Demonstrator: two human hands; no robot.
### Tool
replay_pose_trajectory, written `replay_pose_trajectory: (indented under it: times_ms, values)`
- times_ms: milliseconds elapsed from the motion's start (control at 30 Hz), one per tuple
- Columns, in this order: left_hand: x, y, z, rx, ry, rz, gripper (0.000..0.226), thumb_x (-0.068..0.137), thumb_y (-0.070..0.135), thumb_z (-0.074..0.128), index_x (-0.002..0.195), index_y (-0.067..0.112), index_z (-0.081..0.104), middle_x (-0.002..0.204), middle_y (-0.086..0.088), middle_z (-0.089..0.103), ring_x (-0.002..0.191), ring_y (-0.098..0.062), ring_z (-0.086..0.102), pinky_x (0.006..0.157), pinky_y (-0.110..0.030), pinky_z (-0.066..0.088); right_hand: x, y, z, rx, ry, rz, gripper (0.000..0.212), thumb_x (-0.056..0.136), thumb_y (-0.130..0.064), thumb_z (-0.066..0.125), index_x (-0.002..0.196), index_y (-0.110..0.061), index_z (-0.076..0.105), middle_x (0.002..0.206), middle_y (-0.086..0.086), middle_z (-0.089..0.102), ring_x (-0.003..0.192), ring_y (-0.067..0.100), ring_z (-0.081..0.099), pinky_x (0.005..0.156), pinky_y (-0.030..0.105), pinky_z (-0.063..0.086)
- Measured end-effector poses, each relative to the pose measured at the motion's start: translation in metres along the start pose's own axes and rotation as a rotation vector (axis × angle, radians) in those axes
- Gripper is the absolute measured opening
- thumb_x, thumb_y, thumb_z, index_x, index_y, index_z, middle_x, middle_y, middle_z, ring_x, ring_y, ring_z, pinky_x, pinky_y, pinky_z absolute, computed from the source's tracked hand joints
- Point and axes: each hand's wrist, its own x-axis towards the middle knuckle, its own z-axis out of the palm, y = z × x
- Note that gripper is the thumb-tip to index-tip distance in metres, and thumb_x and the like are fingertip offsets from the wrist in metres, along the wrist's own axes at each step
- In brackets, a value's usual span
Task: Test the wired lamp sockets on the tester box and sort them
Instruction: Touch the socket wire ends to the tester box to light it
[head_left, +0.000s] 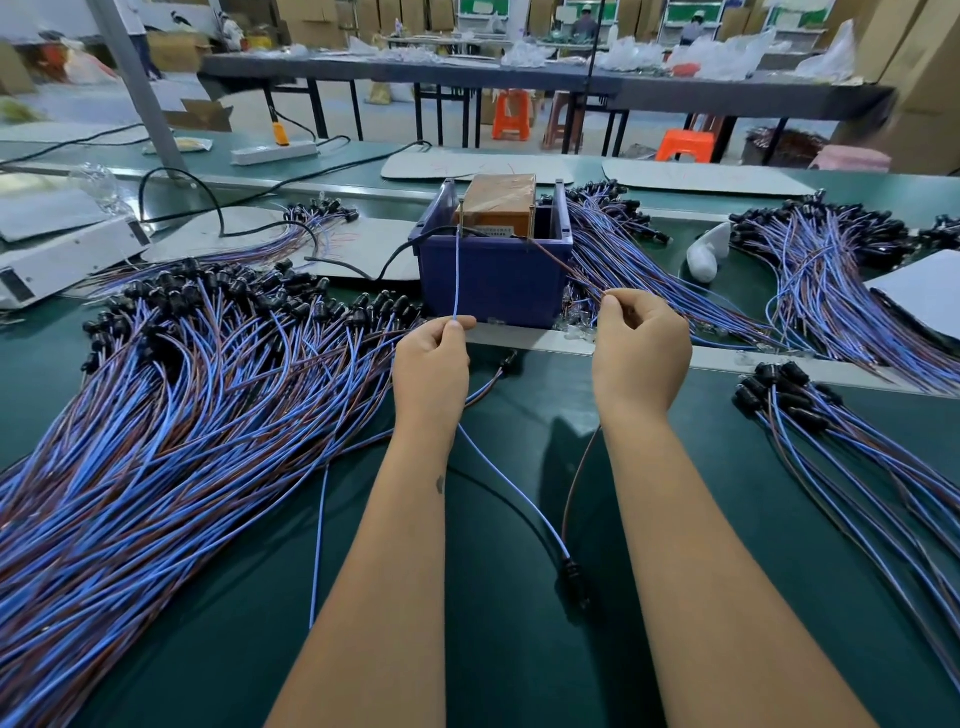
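Left hand (434, 358) pinches the blue lead (456, 275), right hand (639, 345) pinches the brown lead (563, 265); both wires run up and away to the tester box (501, 205). We note their socket (571, 569) lies behind, on the table (509, 649) between our forearms.

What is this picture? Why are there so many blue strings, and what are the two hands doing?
A camera worn on a person's head took this picture, looking down at their own arms. The strings are wires, blue and brown, each joined to a small black lamp socket. Big piles lie on the green table. The left hand pinches a blue wire and the right hand pinches a brown wire. Both wires reach up to the tester box, which sits in a blue bin. Their socket hangs near the arms.
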Motion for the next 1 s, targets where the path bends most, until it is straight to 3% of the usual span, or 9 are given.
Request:
replay_pose_trajectory:
  times_ms: [267, 433, 567, 1000]
  values:
    - [0.0006, -0.0002, -0.0003, -0.008, 0.000, -0.018, 0.030, 0.101, 0.016, 0.041, 0.089, 0.021, 0.068, 0.043, 0.014, 0.032, 0.040, -0.007, 0.025, 0.045, -0.024, 0.024, -0.0030, 0.0023, 0.0035, 0.002, 0.003, 0.019, 0.020, 0.096, -0.022, 0.053, 0.100, -0.022, 0.073, 0.082, -0.009, 0.063, 0.073, 0.012, 0.054, 0.053, 0.013, 0.031]
    - [0.0005, 0.0002, -0.0011, -0.016, -0.001, -0.020, 0.030, 0.101, 0.016, 0.041, 0.088, 0.021, 0.068, 0.045, 0.013, 0.033, 0.040, -0.007, 0.025, 0.045, -0.024, 0.024, -0.0029, 0.0038, 0.0031, 0.019, 0.028, 0.052, 0.020, 0.096, -0.021, 0.053, 0.096, -0.023, 0.073, 0.078, -0.012, 0.061, 0.065, 0.004, 0.050, 0.047, 0.006, 0.030]
    - [0.0005, 0.0007, -0.0015, -0.017, 0.000, -0.014, 0.030, 0.100, 0.015, 0.041, 0.087, 0.021, 0.067, 0.046, 0.012, 0.033, 0.041, -0.008, 0.024, 0.045, -0.024, 0.023, -0.0021, 0.0040, 0.0022, 0.042, 0.054, 0.071, 0.020, 0.095, -0.020, 0.053, 0.096, -0.022, 0.073, 0.079, -0.010, 0.062, 0.070, 0.008, 0.051, 0.052, 0.003, 0.033]
    - [0.0008, -0.0004, -0.0012, -0.018, -0.006, -0.018, 0.029, 0.101, 0.017, 0.041, 0.091, 0.021, 0.068, 0.044, 0.013, 0.033, 0.041, -0.007, 0.025, 0.043, -0.021, 0.025, -0.0045, 0.0017, 0.0068, 0.031, 0.009, 0.050, 0.020, 0.095, -0.021, 0.054, 0.097, -0.023, 0.073, 0.076, -0.014, 0.059, 0.063, -0.002, 0.050, 0.048, 0.004, 0.032]
